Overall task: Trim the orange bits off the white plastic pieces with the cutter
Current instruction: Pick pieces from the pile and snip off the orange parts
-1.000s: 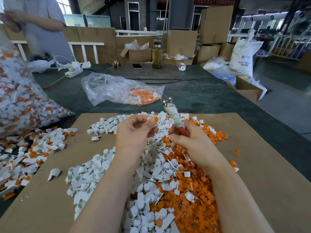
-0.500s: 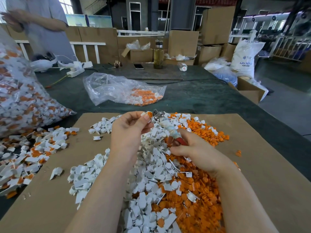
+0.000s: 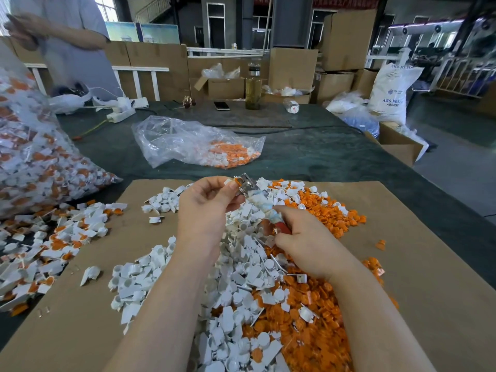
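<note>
My left hand (image 3: 206,208) pinches a small white plastic piece with an orange bit (image 3: 234,181) at its fingertips. My right hand (image 3: 303,240) grips the cutter (image 3: 261,204) by its red, tape-wrapped handles, and the metal jaws meet the orange bit. Both hands hover over a heap of white pieces (image 3: 241,264) on a sheet of brown cardboard (image 3: 429,264). Cut orange bits (image 3: 308,304) lie piled to the right of the white ones.
A big clear bag of untrimmed pieces (image 3: 32,157) bulges at the left, with loose ones (image 3: 40,245) spilled below it. A smaller clear bag (image 3: 198,143) lies on the green table beyond the cardboard. Another person (image 3: 69,41) stands at the far left. A bottle (image 3: 252,87) and phone (image 3: 221,105) sit at the back.
The cutter has tipped down and left from its raised position, and its jaws now meet the piece that my left hand lifted out to them.
</note>
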`<state>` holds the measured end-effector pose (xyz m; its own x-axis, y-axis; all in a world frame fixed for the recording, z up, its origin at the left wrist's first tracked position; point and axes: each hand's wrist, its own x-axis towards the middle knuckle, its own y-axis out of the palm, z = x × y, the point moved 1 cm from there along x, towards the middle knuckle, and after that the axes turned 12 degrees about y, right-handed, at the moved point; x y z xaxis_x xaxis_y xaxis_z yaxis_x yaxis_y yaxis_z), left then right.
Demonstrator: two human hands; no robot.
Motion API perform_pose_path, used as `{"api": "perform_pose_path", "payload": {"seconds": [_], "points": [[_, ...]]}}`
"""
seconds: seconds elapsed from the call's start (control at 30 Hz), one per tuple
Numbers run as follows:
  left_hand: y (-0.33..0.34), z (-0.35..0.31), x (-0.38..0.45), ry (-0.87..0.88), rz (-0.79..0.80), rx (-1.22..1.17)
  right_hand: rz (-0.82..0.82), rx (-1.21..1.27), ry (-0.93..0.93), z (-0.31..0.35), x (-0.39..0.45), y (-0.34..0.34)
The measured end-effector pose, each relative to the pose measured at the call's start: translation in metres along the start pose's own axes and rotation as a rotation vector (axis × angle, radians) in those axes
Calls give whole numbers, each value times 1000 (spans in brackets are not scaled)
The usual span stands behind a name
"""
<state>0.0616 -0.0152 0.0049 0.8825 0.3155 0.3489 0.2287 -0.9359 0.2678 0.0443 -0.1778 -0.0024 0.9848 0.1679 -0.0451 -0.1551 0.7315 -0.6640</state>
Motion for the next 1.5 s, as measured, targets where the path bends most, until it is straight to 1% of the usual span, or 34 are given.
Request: {"api": "perform_pose_path", "payload": {"seconds": [0.13,0.23,0.3,0.33,0.4,0.5,0.6,0.73,0.8,0.97,1.0,1.03,1.07,1.13,1.2,1.3,1.37,1.43,1.5], "points": [[-1,0,0,-41,-8,-24,-17,-38,-12,-1,0,0],[-5,0,2,-129,-17,-67,-13,-64,-3,-1,2,4],[-13,0,5,-213,-67,-114,-48,-74,6,-3,5,6],[-18,0,8,-258,-118,-149,-85,-81,14,-4,6,6],[-33,2,16,-352,-280,-242,-170,-88,41,-8,8,4],[-63,5,29,-428,-527,-390,-272,-36,117,-15,10,-3],[-93,9,36,-428,-697,-585,-364,-54,215,-24,13,-9],[-111,12,36,-367,-903,-787,-445,-110,328,-33,16,-14],[-112,9,36,-338,-932,-800,-459,-151,369,-38,17,-14],[-116,9,35,-290,-987,-847,-417,-258,421,-44,19,-11],[-118,9,35,-297,-976,-831,-417,-277,424,-44,20,-10],[-117,8,35,-328,-939,-751,-423,-285,423,-44,20,-10],[-115,7,35,-377,-872,-604,-432,-286,416,-43,21,-9],[-107,6,36,-436,-673,-247,-445,-277,390,-42,21,-6],[-99,7,36,-404,-477,64,-429,-278,374,-40,22,-3],[-87,8,29,-285,-188,480,-396,-359,352,-38,21,2],[-78,10,23,-216,23,689,-396,-397,349,-38,21,4],[-71,13,20,-217,191,843,-398,-419,352,-38,21,5],[-66,15,20,-229,337,1086,-401,-424,359,-37,20,5]]}}
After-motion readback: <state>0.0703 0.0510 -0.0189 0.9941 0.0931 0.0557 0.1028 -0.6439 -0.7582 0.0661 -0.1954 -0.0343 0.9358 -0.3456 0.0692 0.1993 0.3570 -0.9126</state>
